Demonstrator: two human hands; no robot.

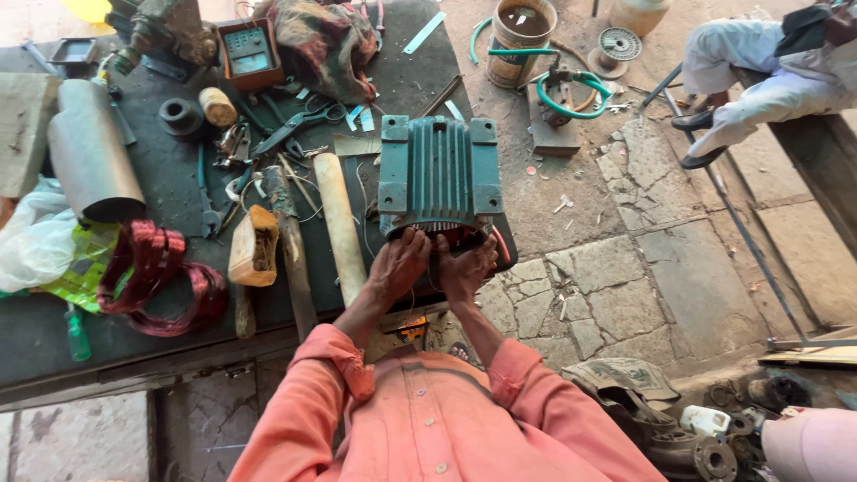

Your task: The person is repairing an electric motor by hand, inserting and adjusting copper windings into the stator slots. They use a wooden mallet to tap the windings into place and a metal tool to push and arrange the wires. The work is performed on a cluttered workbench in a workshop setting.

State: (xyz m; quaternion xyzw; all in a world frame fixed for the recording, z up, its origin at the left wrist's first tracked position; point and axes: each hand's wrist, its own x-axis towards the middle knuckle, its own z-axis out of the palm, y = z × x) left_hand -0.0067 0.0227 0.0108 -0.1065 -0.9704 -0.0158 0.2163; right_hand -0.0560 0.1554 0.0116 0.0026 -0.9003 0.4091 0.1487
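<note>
My fingers cover the near mouth of the green motor housing (436,174), so what lies inside is hard to make out. My left hand (399,261) and right hand (466,265) are curled, fingertips pressed at its rim, gripping nothing I can see. The housing sits on the dark workbench (170,192), at its right edge, beside a pale wooden handle (339,223).

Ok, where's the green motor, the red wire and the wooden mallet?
Green motor (436,175), head view, on its ribbed top.
Red wire (159,277), head view, on the coil's looped strands.
Wooden mallet (253,246), head view, on its block head.
</note>
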